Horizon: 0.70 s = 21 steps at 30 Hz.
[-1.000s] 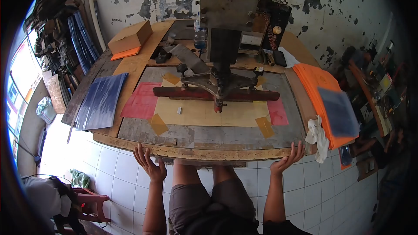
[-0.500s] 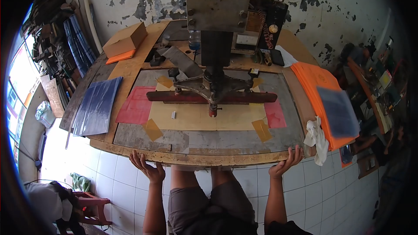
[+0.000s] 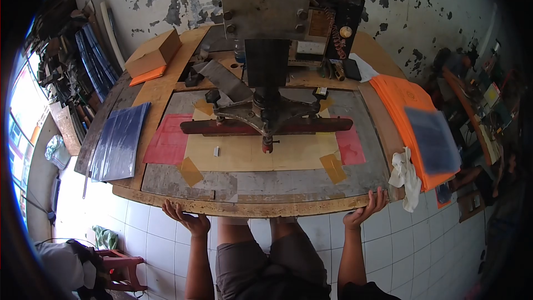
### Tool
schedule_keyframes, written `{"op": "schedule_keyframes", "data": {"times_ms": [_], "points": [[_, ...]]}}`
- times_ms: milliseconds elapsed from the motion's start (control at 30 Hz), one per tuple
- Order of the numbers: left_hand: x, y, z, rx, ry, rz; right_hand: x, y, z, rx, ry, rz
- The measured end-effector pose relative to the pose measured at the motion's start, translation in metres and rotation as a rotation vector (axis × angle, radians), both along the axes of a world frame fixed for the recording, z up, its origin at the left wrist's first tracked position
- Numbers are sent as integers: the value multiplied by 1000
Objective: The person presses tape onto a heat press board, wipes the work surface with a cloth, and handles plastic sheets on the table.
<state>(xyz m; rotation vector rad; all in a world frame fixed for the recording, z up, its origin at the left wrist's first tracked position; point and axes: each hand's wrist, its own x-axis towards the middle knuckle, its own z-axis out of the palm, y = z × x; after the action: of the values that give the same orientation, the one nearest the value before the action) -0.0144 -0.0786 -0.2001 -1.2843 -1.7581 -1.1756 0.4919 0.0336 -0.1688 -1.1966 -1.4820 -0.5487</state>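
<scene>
My left hand (image 3: 187, 220) is at the left part of the wooden front edge (image 3: 261, 209) of the work table, fingers stretched and spread against it. Farther right, my right hand (image 3: 366, 210) touches the same edge near the corner, its fingers also extended. Neither hand is wrapped round anything; the undersides of both are partly hidden. Beyond them lies a grey plate (image 3: 283, 188) bearing a yellowish sheet (image 3: 244, 158) with red pieces (image 3: 168, 139) at its sides and brown tape at its corners. A dark metal press (image 3: 266, 105) with a long red bar (image 3: 300, 127) stands over the sheet.
Clear plastic sheets (image 3: 120, 143) lie on the left; a cardboard box (image 3: 154, 53) sits behind them. At right are stacked orange bags (image 3: 401, 97), a dark translucent sheet (image 3: 435, 139) and a white cloth (image 3: 404, 178). A red stool (image 3: 123, 266) stands on the floor at lower left.
The view has shifted slightly, so the press and table appear a little farther left. Both hands stay at the front edge in nearly the same pose.
</scene>
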Motion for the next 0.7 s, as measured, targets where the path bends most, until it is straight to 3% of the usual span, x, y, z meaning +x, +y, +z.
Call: {"op": "schedule_keyframes", "data": {"times_ms": [700], "points": [[-2,0,-2,1,19,0,-1,-9,8,-65,-15,2]]}}
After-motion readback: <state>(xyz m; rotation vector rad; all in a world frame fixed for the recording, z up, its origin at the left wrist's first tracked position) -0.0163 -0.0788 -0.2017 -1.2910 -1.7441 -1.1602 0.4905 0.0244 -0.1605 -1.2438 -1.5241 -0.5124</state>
